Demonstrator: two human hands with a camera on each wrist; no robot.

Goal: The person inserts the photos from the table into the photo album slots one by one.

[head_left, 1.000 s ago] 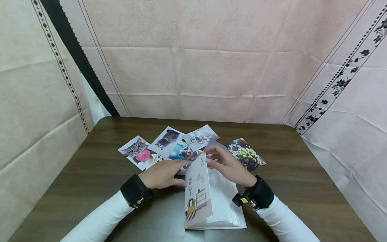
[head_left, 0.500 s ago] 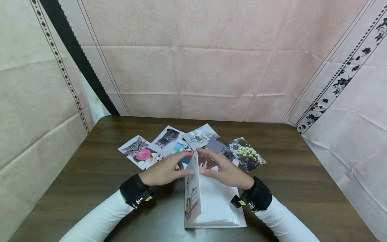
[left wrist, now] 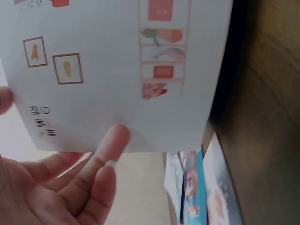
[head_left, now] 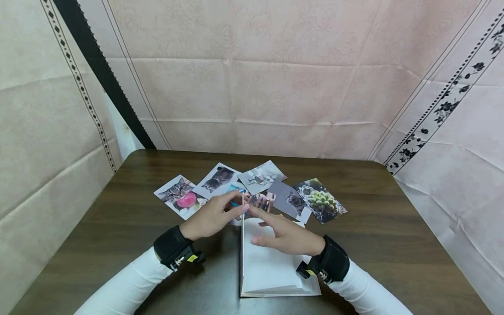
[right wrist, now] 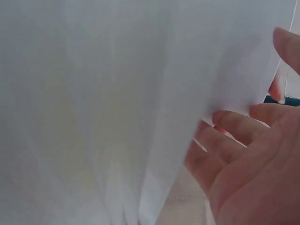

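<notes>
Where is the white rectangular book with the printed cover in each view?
Head: the white rectangular book, lower centre.
Left wrist: upper left and centre, printed cover visible.
Right wrist: left and centre, pale surfaces only.
Shared landmark: left hand in head and left wrist; right hand in head and right wrist.

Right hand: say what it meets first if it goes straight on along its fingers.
The right hand would most likely meet the raised album cover first, with the left hand on its far side; it may already be touching, depth there is unclear.
</notes>
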